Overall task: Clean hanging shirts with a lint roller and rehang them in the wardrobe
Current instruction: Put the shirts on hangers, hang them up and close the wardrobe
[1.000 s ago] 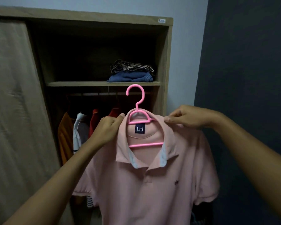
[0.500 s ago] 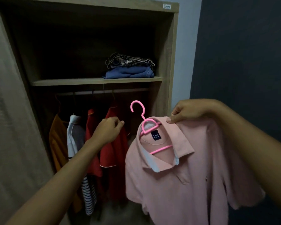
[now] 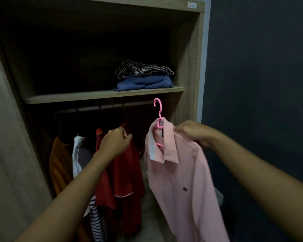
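Right grip (image 3: 193,132) on edge-on, hook-up pink shirt (image 3: 182,180)

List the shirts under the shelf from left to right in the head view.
orange shirt → white-collared shirt → red shirt → pink shirt, held on its pink hanger by the right hand.

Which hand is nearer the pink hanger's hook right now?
Right. The right hand grips the pink shirt at the shoulder just right of and below the hook. The left hand is farther left, against the red shirt.
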A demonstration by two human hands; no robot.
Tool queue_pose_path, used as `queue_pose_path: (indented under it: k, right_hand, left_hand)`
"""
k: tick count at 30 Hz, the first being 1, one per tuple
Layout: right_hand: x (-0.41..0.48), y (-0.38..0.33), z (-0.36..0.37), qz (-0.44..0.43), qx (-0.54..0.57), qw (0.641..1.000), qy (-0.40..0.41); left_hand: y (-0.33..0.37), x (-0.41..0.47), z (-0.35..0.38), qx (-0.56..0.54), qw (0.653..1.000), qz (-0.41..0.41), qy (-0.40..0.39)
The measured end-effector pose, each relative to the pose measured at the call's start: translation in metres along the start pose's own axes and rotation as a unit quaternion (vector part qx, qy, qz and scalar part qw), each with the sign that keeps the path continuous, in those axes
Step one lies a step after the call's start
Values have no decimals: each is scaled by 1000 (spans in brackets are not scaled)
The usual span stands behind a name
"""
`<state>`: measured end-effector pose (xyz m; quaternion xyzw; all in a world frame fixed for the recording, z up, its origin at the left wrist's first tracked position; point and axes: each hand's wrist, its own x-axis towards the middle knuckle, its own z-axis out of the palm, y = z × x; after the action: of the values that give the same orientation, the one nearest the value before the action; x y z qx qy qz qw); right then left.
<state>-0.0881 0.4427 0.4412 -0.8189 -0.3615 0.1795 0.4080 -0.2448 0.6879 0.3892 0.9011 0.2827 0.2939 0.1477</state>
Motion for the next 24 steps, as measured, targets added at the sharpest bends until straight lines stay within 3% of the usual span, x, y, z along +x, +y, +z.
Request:
queue_pose_path:
  k: [10, 18, 24]
  right_hand:
    - [102, 9, 59, -10, 32, 997, 69]
    - [181, 21, 65, -23, 40, 993, 110]
    - [228, 25, 64, -30, 59, 990, 126]
  left_hand:
    - [-39, 52, 21, 20, 999, -35, -8]
    - [-55, 99, 47, 43, 990, -131, -40]
    - [-61, 122, 62, 60, 984, -154, -62]
